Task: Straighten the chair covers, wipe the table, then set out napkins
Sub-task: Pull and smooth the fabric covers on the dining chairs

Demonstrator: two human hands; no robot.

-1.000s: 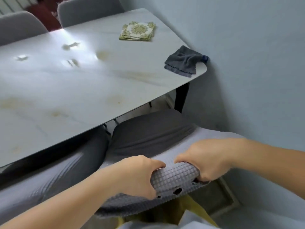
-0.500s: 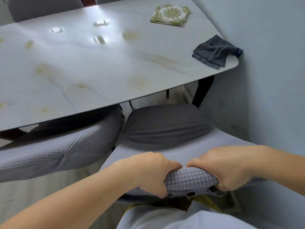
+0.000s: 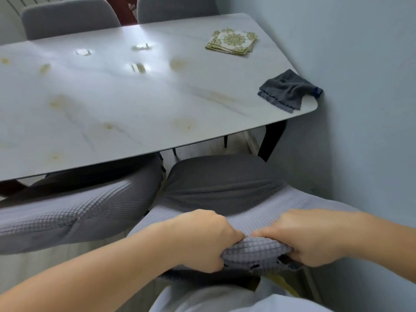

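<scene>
Stained table (image 3: 135,104) bears napkins (image 3: 231,41) and cloth (image 3: 288,91).

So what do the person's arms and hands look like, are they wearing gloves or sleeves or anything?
No gloves and no sleeves in view. The left hand and right hand are both bare, and both forearms are uncovered right to the picture's edges. I can't see any rings, watch or bracelets on the parts that show. At the bottom there's some pale grey-blue clothing the person has on.
</scene>
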